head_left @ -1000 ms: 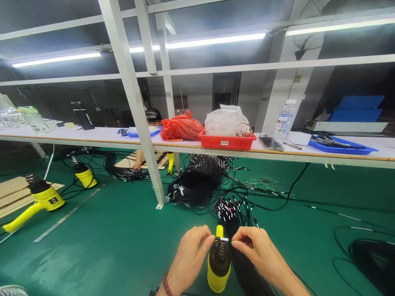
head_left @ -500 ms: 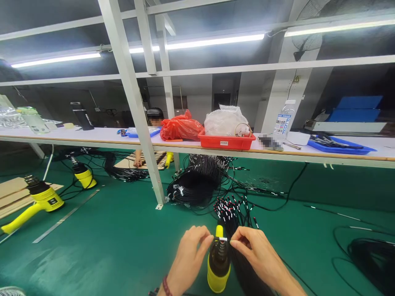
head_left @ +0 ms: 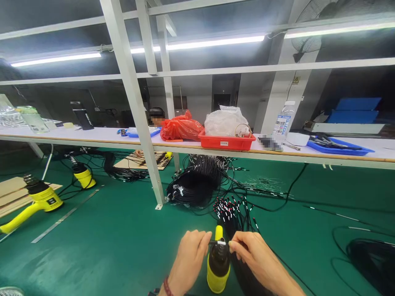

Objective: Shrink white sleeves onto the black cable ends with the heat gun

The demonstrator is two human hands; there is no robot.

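A thin black cable with a white sleeve [head_left: 221, 243] is stretched between my two hands, over the nozzle of an upright yellow and black heat gun [head_left: 218, 273]. My left hand [head_left: 191, 257] pinches the cable's left part between thumb and fingers. On the other side, my right hand [head_left: 251, 255] is closed on its right part with thumb and forefinger. Whether the sleeve touches the nozzle I cannot tell. Just behind and right of the heat gun lies a bundle of black cables [head_left: 228, 209] with red and white ends, partly hidden by my right hand.
Two more heat guns, one nearer [head_left: 45, 196] and one farther [head_left: 83, 174], lie at the left. A metal ruler [head_left: 66, 216] rests on the green table. A white post [head_left: 129, 90] carries a shelf with a red tray [head_left: 227, 142]. Coiled black cables [head_left: 194, 187] lie behind; a co-worker's hand [head_left: 138, 153] shows beyond.
Both my hands and the sleeved cable have dropped slightly, and the sleeve sits a little lower over the nozzle. The co-worker's hand across the table has shifted.
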